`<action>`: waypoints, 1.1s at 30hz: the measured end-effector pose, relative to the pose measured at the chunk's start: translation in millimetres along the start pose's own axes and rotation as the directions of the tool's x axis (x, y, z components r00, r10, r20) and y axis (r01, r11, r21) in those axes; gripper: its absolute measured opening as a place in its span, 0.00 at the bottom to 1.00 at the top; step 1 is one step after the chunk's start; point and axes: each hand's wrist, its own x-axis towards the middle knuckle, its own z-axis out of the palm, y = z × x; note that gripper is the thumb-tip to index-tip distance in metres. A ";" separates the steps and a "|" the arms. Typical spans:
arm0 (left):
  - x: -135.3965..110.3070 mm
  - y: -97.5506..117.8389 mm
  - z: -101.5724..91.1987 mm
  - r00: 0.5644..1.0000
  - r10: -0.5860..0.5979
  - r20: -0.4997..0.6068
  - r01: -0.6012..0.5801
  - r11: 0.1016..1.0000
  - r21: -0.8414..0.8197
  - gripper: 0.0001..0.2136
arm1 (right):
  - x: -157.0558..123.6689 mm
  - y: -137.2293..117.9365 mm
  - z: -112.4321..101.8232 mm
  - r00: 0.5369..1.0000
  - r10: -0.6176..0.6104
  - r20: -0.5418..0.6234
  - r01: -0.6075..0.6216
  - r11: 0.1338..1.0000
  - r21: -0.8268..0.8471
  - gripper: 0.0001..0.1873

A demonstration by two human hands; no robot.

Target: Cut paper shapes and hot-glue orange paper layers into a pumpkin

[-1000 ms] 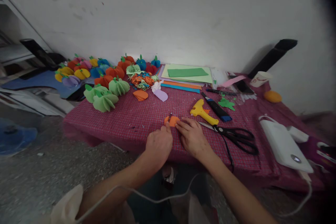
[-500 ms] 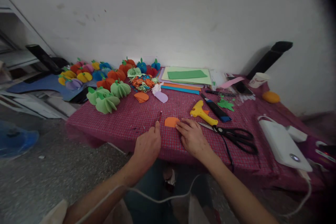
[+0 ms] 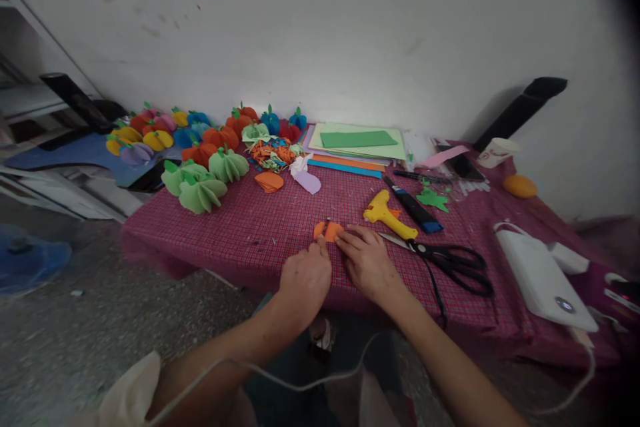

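My left hand (image 3: 307, 275) is closed around a short, thin dark-red stick (image 3: 326, 227), perhaps a pencil. Its upper end lies across a small orange paper piece (image 3: 334, 233) with a rounded edge. My right hand (image 3: 367, 259) rests fairly flat on the tablecloth, fingers stretched out, fingertips pressing the right end of that piece. Just right of this hand are black-handled scissors (image 3: 453, 263) and a yellow hot-glue gun (image 3: 385, 215). Further back lie a folded orange stack (image 3: 269, 181) and a lilac rounded piece (image 3: 308, 182).
Several coloured paper pumpkins (image 3: 203, 192) stand at the left beside a pile of paper scraps (image 3: 274, 153). Coloured sheets (image 3: 357, 139) lie by the wall. At right are a utility knife (image 3: 414, 207), a green cutout (image 3: 432, 197), a paper cup (image 3: 497, 152) and a white power bank (image 3: 543, 277).
My left hand has moved right, bringing the stick from beside the orange piece onto it. My right hand stays at the piece's right end. The view has shifted slightly.
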 end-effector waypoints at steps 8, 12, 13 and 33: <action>-13.3 -19.4 0.1 0.998 -0.052 0.019 0.052 0.998 0.030 0.22 | -0.8 -0.5 -0.1 1.000 0.001 -0.002 -0.001 1.000 -0.013 0.20; -17.9 -23.6 1.2 0.997 -0.077 -0.001 0.077 0.997 0.028 0.23 | -0.1 -1.0 -0.6 1.000 0.002 0.002 -0.002 1.000 -0.010 0.21; -18.0 -22.0 0.6 0.996 -0.088 -0.004 0.088 0.996 0.024 0.23 | 0.1 -1.2 -0.9 1.000 0.004 0.006 -0.004 1.000 -0.008 0.21; -28.2 -20.9 4.2 1.000 0.001 0.014 -0.002 0.997 0.072 0.23 | -0.5 -0.6 -0.4 1.000 -0.002 -0.005 0.002 1.000 -0.024 0.21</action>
